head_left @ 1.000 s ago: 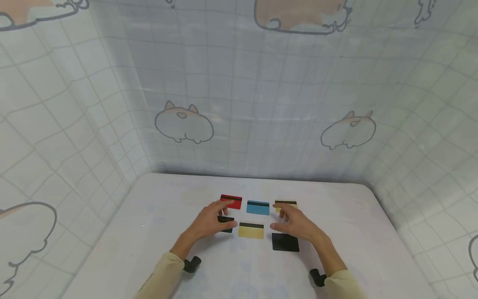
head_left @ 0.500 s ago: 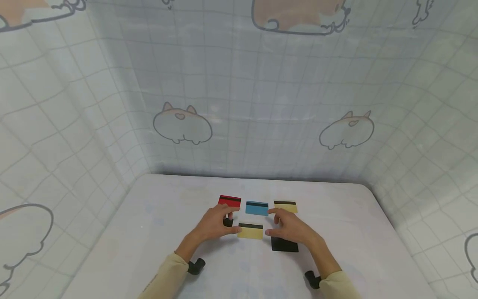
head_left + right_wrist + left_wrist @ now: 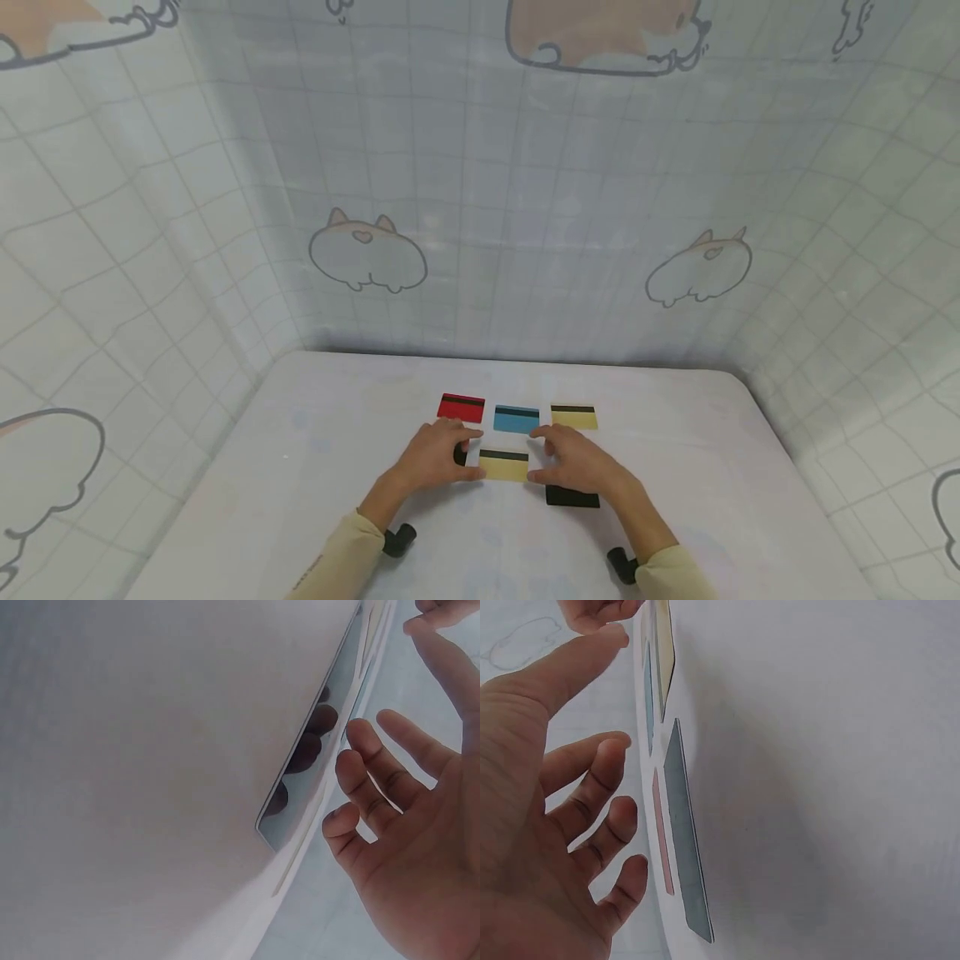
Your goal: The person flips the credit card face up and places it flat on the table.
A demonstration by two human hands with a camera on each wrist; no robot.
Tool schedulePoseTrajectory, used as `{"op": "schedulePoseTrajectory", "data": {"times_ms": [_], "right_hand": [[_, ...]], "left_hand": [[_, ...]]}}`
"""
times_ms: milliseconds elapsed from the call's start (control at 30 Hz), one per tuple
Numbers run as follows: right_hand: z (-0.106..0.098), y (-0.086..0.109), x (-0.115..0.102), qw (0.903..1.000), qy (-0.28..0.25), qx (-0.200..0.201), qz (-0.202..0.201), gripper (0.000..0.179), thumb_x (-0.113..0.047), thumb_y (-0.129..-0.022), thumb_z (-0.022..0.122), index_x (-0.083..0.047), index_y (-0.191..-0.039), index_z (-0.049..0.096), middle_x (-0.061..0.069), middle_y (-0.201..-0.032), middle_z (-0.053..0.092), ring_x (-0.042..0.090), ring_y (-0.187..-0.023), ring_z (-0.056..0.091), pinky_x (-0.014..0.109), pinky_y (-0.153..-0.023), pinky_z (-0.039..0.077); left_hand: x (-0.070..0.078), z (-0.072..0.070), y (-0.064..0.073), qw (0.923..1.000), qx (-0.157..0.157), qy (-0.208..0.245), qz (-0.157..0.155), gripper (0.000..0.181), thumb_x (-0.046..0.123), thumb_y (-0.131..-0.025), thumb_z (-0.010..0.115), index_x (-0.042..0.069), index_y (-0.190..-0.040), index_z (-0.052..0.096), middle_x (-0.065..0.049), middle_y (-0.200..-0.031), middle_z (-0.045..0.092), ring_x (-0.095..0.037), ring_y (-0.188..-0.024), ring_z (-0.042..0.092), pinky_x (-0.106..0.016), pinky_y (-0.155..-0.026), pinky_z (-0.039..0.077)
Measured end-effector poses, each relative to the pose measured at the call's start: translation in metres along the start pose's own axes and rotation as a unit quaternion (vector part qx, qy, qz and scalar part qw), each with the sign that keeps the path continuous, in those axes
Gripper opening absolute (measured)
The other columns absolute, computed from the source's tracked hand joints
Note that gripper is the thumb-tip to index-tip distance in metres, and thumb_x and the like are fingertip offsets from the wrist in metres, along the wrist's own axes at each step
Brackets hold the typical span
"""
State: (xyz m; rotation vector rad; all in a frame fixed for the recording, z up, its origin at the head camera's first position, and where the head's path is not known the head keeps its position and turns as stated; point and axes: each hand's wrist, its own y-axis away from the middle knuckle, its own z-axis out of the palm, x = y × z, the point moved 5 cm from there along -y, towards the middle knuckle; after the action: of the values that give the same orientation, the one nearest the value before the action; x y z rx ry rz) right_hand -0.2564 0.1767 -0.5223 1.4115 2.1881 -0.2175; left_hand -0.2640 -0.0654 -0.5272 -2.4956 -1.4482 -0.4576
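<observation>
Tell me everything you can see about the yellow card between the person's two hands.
The yellow card is a thin, flat rectangle, apparently plastic, with a dark stripe along its far long edge. It lies flat on the whitish table, stripe side up, nearer the wearer than the blue card, its long sides running roughly left to right. The left hand and right hand flank it closely; I can't tell whether either touches it.

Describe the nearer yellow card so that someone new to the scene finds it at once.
On the white table, flat cards lie in two rows. The yellow card sits in the middle of the near row, with a black card on either side. This middle place sets it apart from the other yellow card, at the far row's right end.
</observation>
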Motion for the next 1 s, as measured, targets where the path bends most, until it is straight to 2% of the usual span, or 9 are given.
{"op": "schedulePoseTrajectory", "data": {"times_ms": [233,367,833,1000], "right_hand": [[0.004,-0.003,0.0,0.9997,0.025,-0.006,-0.005,0.068,-0.053,-0.08,0.08,-0.021,-0.136,0.057,-0.006,-0.102,0.059,0.011,-0.089,0.053,0.037,-0.079,0.051],[0.006,-0.007,0.002,0.999,0.043,-0.008,0.002,0.067,-0.055,-0.08,0.08,-0.024,-0.135,0.058,-0.006,-0.106,0.06,0.01,-0.092,0.055,0.038,-0.082,0.053],[0.008,-0.017,0.001,0.9949,0.1,-0.011,0.005,0.062,-0.055,-0.08,0.08,-0.024,-0.13,0.061,-0.002,-0.121,0.063,0.016,-0.104,0.058,0.044,-0.093,0.052],[0.008,-0.016,-0.001,0.9941,0.107,-0.015,0.004,0.058,-0.053,-0.08,0.08,-0.024,-0.127,0.062,-0.003,-0.116,0.062,0.014,-0.098,0.057,0.042,-0.09,0.052]], "left_hand": [[0.0,0.006,-0.005,0.9996,-0.015,-0.018,-0.015,0.064,0.057,-0.076,0.081,0.025,-0.131,0.067,0.014,-0.092,0.056,-0.01,-0.094,0.05,-0.046,-0.091,0.046],[0.001,0.009,-0.006,0.9993,-0.019,-0.027,-0.02,0.064,0.056,-0.076,0.082,0.026,-0.13,0.068,0.014,-0.091,0.055,-0.01,-0.093,0.05,-0.046,-0.09,0.046],[0.004,0.011,-0.012,0.9986,-0.007,-0.042,-0.032,0.059,0.052,-0.076,0.083,0.025,-0.127,0.07,0.009,-0.096,0.059,-0.014,-0.097,0.052,-0.053,-0.095,0.045],[0.005,0.011,-0.01,0.9988,-0.008,-0.039,-0.03,0.057,0.051,-0.076,0.083,0.025,-0.125,0.071,0.011,-0.092,0.056,-0.013,-0.095,0.05,-0.052,-0.093,0.044]]}}
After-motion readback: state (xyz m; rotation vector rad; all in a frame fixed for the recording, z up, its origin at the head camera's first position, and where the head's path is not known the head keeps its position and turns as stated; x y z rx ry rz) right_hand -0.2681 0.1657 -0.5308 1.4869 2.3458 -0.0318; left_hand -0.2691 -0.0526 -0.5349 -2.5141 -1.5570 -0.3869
